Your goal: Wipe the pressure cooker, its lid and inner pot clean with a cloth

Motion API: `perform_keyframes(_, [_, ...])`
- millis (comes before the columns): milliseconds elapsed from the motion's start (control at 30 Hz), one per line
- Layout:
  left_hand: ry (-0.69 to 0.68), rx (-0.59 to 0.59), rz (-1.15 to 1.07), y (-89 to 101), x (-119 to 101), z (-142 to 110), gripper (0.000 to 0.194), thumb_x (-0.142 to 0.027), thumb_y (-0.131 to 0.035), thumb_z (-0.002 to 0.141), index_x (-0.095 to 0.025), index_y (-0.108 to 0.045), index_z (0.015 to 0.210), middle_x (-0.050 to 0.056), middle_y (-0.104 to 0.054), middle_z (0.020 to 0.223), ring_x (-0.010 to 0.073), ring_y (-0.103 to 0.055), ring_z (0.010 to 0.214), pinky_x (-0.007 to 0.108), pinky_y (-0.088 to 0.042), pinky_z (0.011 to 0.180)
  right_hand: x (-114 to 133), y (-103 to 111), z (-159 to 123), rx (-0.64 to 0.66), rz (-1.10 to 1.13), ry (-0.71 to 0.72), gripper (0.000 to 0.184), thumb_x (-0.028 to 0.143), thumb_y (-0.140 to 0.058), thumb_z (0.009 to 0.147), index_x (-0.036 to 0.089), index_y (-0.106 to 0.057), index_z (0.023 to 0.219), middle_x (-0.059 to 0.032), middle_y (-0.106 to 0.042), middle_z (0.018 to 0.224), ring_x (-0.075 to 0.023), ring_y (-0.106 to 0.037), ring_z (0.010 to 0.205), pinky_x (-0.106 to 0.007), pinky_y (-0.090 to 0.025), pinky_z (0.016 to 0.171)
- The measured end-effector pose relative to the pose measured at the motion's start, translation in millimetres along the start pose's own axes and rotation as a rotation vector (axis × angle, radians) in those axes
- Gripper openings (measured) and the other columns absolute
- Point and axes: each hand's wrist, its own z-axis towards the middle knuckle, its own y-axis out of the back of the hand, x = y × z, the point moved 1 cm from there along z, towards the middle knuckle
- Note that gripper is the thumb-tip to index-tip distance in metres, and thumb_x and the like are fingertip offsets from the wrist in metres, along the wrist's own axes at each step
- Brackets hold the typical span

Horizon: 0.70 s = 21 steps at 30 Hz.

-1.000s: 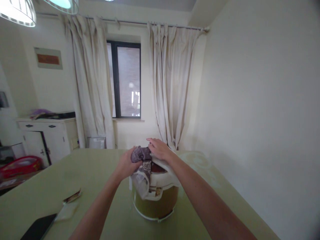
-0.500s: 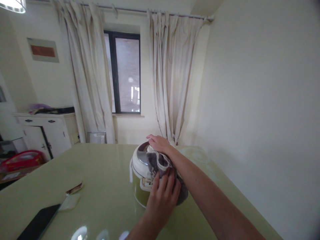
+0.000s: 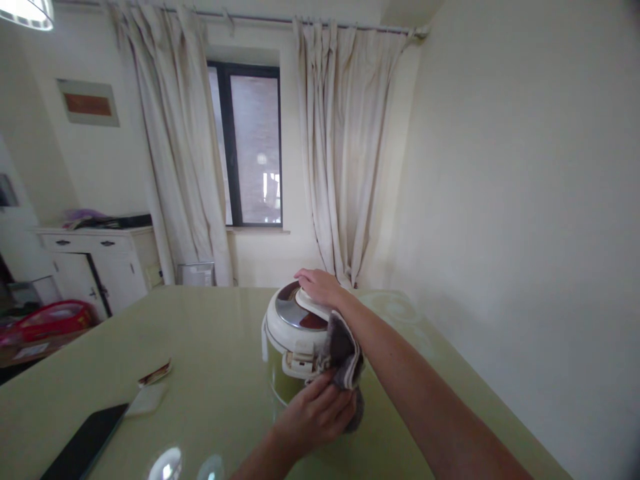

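A white and green rice cooker (image 3: 303, 320) with a shiny metal panel on its lid stands on the table. My right hand (image 3: 320, 287) holds the top of it at the far side of the lid, by the white carrying handle (image 3: 313, 308); some of its fingers are hidden. My left hand (image 3: 320, 407) is closed on a dark grey cloth with pale edging (image 3: 345, 350). It presses the cloth against the front right side of the cooker, beside the latch (image 3: 300, 363). My right forearm passes just behind the cloth.
The pale green glossy table (image 3: 215, 347) carries a dark phone (image 3: 85, 440) and a small folded packet (image 3: 155, 373) at the left. Beyond are curtains (image 3: 345, 147), a window and a white cabinet (image 3: 117, 260). A red basket (image 3: 55, 320) stands at far left.
My left hand has moved down and its fingers have bunched around the cloth. The cloth has slid right off the lid, baring more of the metal panel and handle. My right hand stays put.
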Motion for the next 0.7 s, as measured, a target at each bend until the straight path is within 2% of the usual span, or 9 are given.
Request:
perform_keyframes(100, [-0.049, 0.058, -0.012, -14.4, -14.2, -17.6, 0.022, -0.026, -0.065, 0.096, -0.031, -0.076, 0.113, 0.0, -0.08, 0.11, 0.0159, -0.069, 0.09, 0.034, -0.051, 0.109, -0.7, -0.3, -1.0, -0.001, -0.003, 0.009, 0.044, 0.038, -0.034, 0.105, 0.032, -0.07, 0.131, -0.0031, -0.072, 0.135, -0.0237, -0.065, 0.124, -0.034, -0.047, 0.094])
perform_keyframes(200, [-0.05, -0.011, -0.005, -24.1, -22.6, -51.5, 0.021, -0.032, -0.068, 0.09, -0.039, -0.079, 0.108, -0.003, -0.081, 0.111, 0.0186, -0.067, 0.088, 0.036, -0.048, 0.11, -2.3, -1.6, -0.8, -0.016, -0.011, 0.019, 0.045, 0.039, -0.033, 0.105, 0.031, -0.071, 0.129, -0.0037, -0.073, 0.133, -0.0234, -0.066, 0.121, -0.033, -0.047, 0.092])
perform_keyframes(300, [0.027, -0.043, -0.028, -26.4, -17.6, -97.0, 0.04, -0.035, -0.075, 0.081, -0.038, -0.077, 0.121, 0.001, -0.081, 0.114, 0.0233, -0.068, 0.096, 0.04, -0.044, 0.113, -4.0, -4.1, 1.1, -0.025, -0.017, 0.033, 0.044, 0.038, -0.033, 0.105, 0.031, -0.072, 0.126, -0.0026, -0.074, 0.13, -0.0226, -0.066, 0.119, -0.033, -0.046, 0.092])
perform_keyframes(333, [0.093, -0.044, -0.046, -25.7, -12.0, -112.6, 0.046, -0.034, -0.076, 0.078, -0.037, -0.075, 0.125, 0.003, -0.081, 0.113, 0.0244, -0.068, 0.098, 0.041, -0.045, 0.113, -4.5, -4.8, 1.9, -0.025, -0.017, 0.038, 0.044, 0.038, -0.033, 0.105, 0.032, -0.072, 0.125, -0.0023, -0.075, 0.129, -0.0226, -0.066, 0.119, -0.033, -0.046, 0.092])
perform_keyframes(400, [0.26, -0.088, -0.09, -22.0, 5.1, -140.1, 0.051, -0.034, -0.072, 0.078, -0.04, -0.071, 0.129, 0.003, -0.08, 0.112, 0.0274, -0.069, 0.102, 0.044, -0.051, 0.106, -4.9, -5.7, 3.0, -0.025, -0.016, 0.048, 0.044, 0.038, -0.033, 0.105, 0.032, -0.072, 0.124, -0.0021, -0.075, 0.128, -0.0228, -0.066, 0.118, -0.033, -0.046, 0.092])
perform_keyframes(467, [0.565, -0.137, -0.161, -16.8, 29.9, -157.5, 0.056, -0.037, -0.071, 0.075, -0.044, -0.067, 0.13, 0.005, -0.076, 0.122, 0.0332, -0.068, 0.113, 0.052, -0.058, 0.099, -4.5, -5.5, 3.1, -0.025, -0.018, 0.048, 0.043, 0.038, -0.034, 0.105, 0.031, -0.072, 0.123, -0.0024, -0.075, 0.127, -0.0228, -0.066, 0.117, -0.032, -0.046, 0.09])
perform_keyframes(533, [0.907, -0.148, -0.283, -12.4, 59.1, -160.6, 0.062, -0.041, -0.073, 0.073, -0.039, -0.062, 0.134, 0.01, -0.064, 0.142, 0.0387, -0.061, 0.129, 0.06, -0.057, 0.104, -3.4, -4.6, 2.2, -0.022, -0.022, 0.044, 0.042, 0.037, -0.035, 0.104, 0.03, -0.073, 0.122, -0.0028, -0.076, 0.125, -0.0226, -0.066, 0.115, -0.032, -0.045, 0.09])
perform_keyframes(600, [1.112, -0.141, -0.499, -10.3, 89.2, -148.1, 0.063, -0.044, -0.068, 0.078, -0.03, -0.056, 0.138, 0.016, -0.058, 0.148, 0.0405, -0.057, 0.136, 0.063, -0.051, 0.112, -1.8, -3.7, 0.9, -0.018, -0.025, 0.042, 0.041, 0.036, -0.037, 0.103, 0.029, -0.074, 0.12, -0.0036, -0.076, 0.123, -0.0229, -0.067, 0.114, -0.032, -0.045, 0.089])
perform_keyframes(700, [1.422, -0.17, -0.746, -10.4, 133.6, -108.5, 0.055, -0.056, -0.054, 0.088, -0.021, -0.058, 0.131, 0.017, -0.072, 0.128, 0.0391, -0.068, 0.123, 0.063, -0.054, 0.107, -0.4, -3.6, 0.2, -0.02, -0.017, 0.035, 0.04, 0.035, -0.038, 0.103, 0.028, -0.074, 0.118, -0.0052, -0.076, 0.124, -0.0242, -0.066, 0.115, -0.032, -0.045, 0.089])
